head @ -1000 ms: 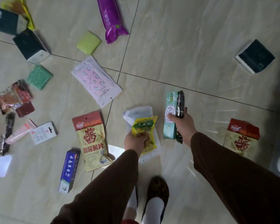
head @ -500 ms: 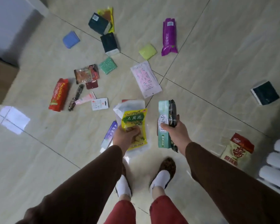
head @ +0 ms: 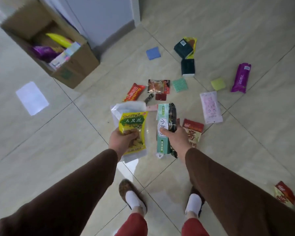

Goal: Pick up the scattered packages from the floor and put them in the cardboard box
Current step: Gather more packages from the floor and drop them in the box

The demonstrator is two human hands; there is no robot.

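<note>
My left hand (head: 122,140) grips a yellow snack packet (head: 133,122) stacked on a white pouch (head: 128,109). In my right hand (head: 176,137) are a pale green carton (head: 163,128) and a dark packet (head: 172,116), held together. The open cardboard box (head: 75,65) stands at the upper left, apart from both hands, with purple, yellow and white packages inside. Several packages lie scattered on the floor beyond my hands: a red bag (head: 134,92), a pink-white pouch (head: 210,107), a purple pack (head: 241,77) and dark boxes (head: 187,67).
A grey wall corner (head: 109,19) rises right behind the box. A red-yellow snack bag (head: 193,130) lies by my right hand, another (head: 284,195) at the lower right. My slippered feet (head: 131,195) stand on the tiled floor below my arms.
The view has swung left and up, so the cardboard box now shows at the upper left. Both hands keep the same packages, raised in front of me.
</note>
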